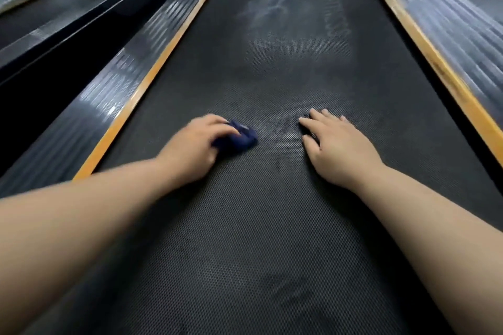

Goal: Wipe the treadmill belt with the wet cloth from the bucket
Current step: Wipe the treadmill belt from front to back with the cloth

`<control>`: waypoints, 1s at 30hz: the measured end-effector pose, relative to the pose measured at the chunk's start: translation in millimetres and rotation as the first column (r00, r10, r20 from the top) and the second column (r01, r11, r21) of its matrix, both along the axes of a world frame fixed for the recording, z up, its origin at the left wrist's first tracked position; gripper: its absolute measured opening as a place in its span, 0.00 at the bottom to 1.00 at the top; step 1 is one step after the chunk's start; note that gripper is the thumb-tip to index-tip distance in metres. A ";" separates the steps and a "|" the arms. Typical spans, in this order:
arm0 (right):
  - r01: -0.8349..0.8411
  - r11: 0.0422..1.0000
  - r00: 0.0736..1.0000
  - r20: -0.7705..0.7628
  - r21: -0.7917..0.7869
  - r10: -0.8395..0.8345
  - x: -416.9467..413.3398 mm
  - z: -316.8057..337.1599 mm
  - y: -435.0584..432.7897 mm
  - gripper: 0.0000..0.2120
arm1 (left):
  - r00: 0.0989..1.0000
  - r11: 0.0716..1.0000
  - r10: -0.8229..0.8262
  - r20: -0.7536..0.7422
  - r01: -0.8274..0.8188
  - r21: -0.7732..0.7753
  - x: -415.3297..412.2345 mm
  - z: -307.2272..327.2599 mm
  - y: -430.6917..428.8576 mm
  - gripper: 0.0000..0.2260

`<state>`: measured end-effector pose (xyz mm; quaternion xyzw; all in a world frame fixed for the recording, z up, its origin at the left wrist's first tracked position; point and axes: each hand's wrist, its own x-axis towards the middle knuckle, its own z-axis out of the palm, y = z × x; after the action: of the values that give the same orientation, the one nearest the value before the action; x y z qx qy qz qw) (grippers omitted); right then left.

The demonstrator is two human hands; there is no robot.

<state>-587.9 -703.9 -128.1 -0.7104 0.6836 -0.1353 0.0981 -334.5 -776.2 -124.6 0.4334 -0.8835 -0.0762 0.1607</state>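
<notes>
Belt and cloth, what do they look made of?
Belt: likely rubber or PVC, matte black, with a fine dimpled texture. Cloth: soft blue fabric, judging by its bunched folds under the left hand; the weave is too blurred to tell.

The belt [272, 84] runs open ahead. A gap lies between the cloth [241, 139] in the left hand [190, 144] and the right hand [337, 149]. Ribbed side rails [130, 68] bound both edges.
</notes>
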 end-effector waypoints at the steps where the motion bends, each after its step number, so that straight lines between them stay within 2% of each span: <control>1: -0.001 1.000 1.000 0.000 0.007 0.001 0.6 0.0 0.3 0.22 | 0.993 0.992 0.122 0.000 -0.122 -0.012 8.3 1.1 -15.7 0.16; 3: 0.006 1.000 1.000 0.002 0.010 -0.006 0.6 -1.5 1.0 0.22 | 0.912 0.916 0.400 -0.093 -0.399 0.028 12.3 0.2 -32.1 0.14; 5: 0.014 1.000 1.000 0.002 0.000 -0.014 0.7 -1.5 0.4 0.22 | 0.853 0.866 0.499 -0.153 -0.494 0.074 -3.2 -2.5 -26.5 0.13; 6: 0.014 1.000 1.000 0.000 -0.001 -0.014 1.5 -1.0 0.6 0.22 | 0.877 0.888 0.460 -0.139 -0.456 0.064 -11.9 -1.8 -17.4 0.12; 8: 0.017 1.000 1.000 -0.004 0.005 -0.017 2.5 0.5 1.1 0.22 | 0.967 0.972 0.231 -0.110 -0.233 -0.012 -22.9 0.7 3.1 0.13; 10: 0.020 1.000 1.000 -0.004 0.009 -0.020 2.8 0.6 1.2 0.22 | 0.999 0.999 0.025 -0.041 -0.025 -0.020 -21.6 4.0 12.3 0.17; 11: 0.020 1.000 1.000 -0.003 0.008 -0.020 2.8 0.4 1.1 0.22 | 1.000 0.999 0.013 -0.012 -0.013 -0.034 -15.4 2.7 4.3 0.18; 12: 0.019 1.000 1.000 -0.001 0.008 -0.019 2.6 0.4 1.0 0.22 | 0.996 0.996 0.086 -0.004 -0.086 -0.034 -7.2 2.4 -6.0 0.17; 13: 0.016 1.000 1.000 0.003 0.008 -0.017 2.7 0.4 0.8 0.22 | 0.969 0.969 0.248 -0.013 -0.248 -0.017 0.0 4.0 -15.3 0.16; 15: 0.013 1.000 1.000 0.007 0.005 -0.013 1.6 -0.1 0.2 0.22 | 0.805 0.802 0.593 0.035 -0.594 0.060 4.1 4.2 -21.4 0.12; 16: 0.012 1.000 1.000 0.009 0.001 -0.012 0.7 -0.7 0.3 0.22 | 0.744 0.740 0.658 0.113 -0.667 0.085 1.3 1.9 -16.8 0.11; 18: 0.016 1.000 1.000 0.021 -0.010 -0.015 -1.6 -1.3 0.7 0.22 | 0.733 0.744 0.632 0.250 -0.665 0.067 -4.2 -0.9 -1.0 0.14; 20: 0.008 1.000 1.000 0.024 -0.014 -0.008 1.1 -1.7 -0.2 0.22 | 0.734 0.750 0.624 0.269 -0.659 0.056 -0.7 2.4 18.8 0.16; 22: 0.011 1.000 1.000 0.019 -0.021 -0.011 0.7 -1.8 -0.3 0.22 | 0.744 0.757 0.626 0.232 -0.652 0.049 3.1 5.7 19.1 0.16; 26: 0.010 1.000 1.000 0.013 -0.023 -0.010 0.0 -2.7 -1.0 0.22 | 0.784 0.796 0.600 0.156 -0.605 -0.023 -17.2 6.3 -26.0 0.10; 30: 0.013 1.000 1.000 0.017 -0.025 -0.012 0.3 -2.9 -0.9 0.22 | 0.845 0.832 0.534 0.015 -0.529 0.169 -35.1 6.8 -59.5 0.14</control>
<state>-587.6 -704.9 -131.0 -0.7061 0.6854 -0.1508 0.0941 -369.6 -835.7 -117.8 0.6722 -0.7161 -0.1090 0.1533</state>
